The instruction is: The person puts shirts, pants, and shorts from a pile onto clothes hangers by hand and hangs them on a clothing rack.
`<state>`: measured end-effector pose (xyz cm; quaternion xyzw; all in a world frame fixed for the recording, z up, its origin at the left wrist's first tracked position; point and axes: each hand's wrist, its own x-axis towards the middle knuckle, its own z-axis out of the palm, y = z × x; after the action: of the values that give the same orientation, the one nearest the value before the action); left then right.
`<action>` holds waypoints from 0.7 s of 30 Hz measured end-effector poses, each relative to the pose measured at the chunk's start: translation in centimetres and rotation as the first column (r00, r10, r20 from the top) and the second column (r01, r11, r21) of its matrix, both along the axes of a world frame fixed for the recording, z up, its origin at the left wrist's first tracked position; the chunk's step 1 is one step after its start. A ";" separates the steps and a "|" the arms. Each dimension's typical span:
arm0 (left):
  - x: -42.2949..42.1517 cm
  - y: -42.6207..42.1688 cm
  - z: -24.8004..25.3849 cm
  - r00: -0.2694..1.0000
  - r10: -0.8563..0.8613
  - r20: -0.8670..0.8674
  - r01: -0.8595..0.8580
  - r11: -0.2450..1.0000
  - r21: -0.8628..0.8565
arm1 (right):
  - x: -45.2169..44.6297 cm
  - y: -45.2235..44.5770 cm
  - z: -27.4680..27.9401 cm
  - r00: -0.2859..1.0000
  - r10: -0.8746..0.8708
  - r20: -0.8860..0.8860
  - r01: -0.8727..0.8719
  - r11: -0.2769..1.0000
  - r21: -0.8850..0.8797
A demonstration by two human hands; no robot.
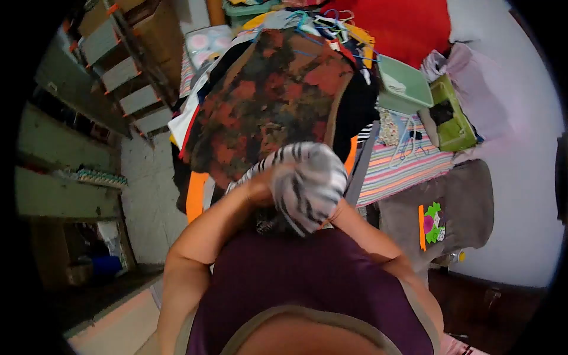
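Note:
A black-and-white striped garment (pixel 313 183) is bunched up and blurred in front of my chest, with both hands at it. My left hand (pixel 267 184) reaches into its near left side, and the folds cover the fingers. At its lower right, my right hand (pixel 338 214) is mostly hidden behind the cloth, with the wrist showing. Just beyond lies a pile of clothes on hangers, topped by a red, brown and dark green patterned garment (pixel 272 100).
Blue and white hangers (pixel 331 26) stick out at the pile's far end. Right of it are a pale green basket (pixel 405 83), a green bin (pixel 455 118), a striped cloth (pixel 396 171) and a grey cushioned surface (pixel 467 201). A stepladder (pixel 127 77) stands at left.

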<state>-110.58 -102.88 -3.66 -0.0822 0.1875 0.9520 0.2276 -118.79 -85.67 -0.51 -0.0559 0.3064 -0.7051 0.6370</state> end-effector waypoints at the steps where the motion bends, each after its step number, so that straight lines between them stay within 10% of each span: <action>1: 0.0 0.9 0.7 0.969 -0.095 -0.226 0.011 0.938 -0.346 | -0.2 0.3 0.3 0.999 -0.033 0.020 0.034 0.999 -0.035; 3: 0.5 2.2 3.4 0.751 -0.442 -0.491 -0.234 0.518 -0.823 | -0.5 1.1 0.3 0.993 -0.098 0.063 0.102 0.992 -0.074; 6: 0.1 3.2 6.5 0.743 -0.566 -0.358 -0.124 0.409 -0.904 | -0.9 1.9 -0.2 0.984 -0.150 0.098 0.159 0.982 -0.099; 16: -2.8 5.4 8.4 0.506 -0.525 -0.684 -0.551 0.414 -0.725 | -6.3 8.4 4.3 0.924 -0.125 -0.361 0.183 0.974 0.131; 21: -1.4 3.2 6.1 0.927 -0.186 -0.326 -0.232 0.399 -0.887 | -13.3 11.8 13.8 0.665 -0.206 -0.718 0.374 0.924 0.082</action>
<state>-112.02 -99.69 2.44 -0.0129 0.7166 0.6914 0.0912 -132.11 -73.84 13.27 -0.1962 0.6050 -0.6852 0.3549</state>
